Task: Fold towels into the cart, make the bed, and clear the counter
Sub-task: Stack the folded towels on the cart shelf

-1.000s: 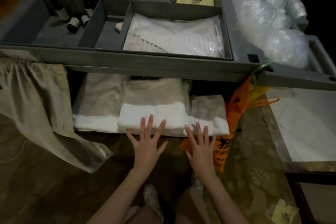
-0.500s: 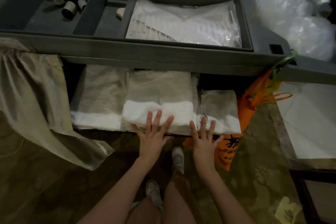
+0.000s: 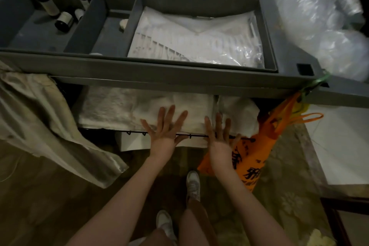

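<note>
head cam view, looking down at my cart [image 3: 179,84]. my left hand [image 3: 166,133] is flat with fingers spread, pressing on the front of the middle towel [image 3: 189,110] on the shelf under the top tray. my right hand [image 3: 220,136] is flat too, fingers straight, lying across the gap between that towel and the small towel [image 3: 239,110] at the shelf's right end. neither hand grips anything, both just press. another towel [image 3: 105,108] sits at the shelf's left end, touching the middle one. all three lie along the shelf's front edge, by a thin black rail [image 3: 135,132].

up in the tray, near its front right corner, there's a plastic packet [image 3: 197,40], and small bottles [image 3: 63,21] in the left compartment. a beige cloth bag [image 3: 46,122] hangs off the cart's left side, an orange bag [image 3: 251,158] off the right, just beside my right hand. clear plastic bags [image 3: 323,22] are heaped at the cart's right end. my shoes [image 3: 192,184] are on the floor below.
</note>
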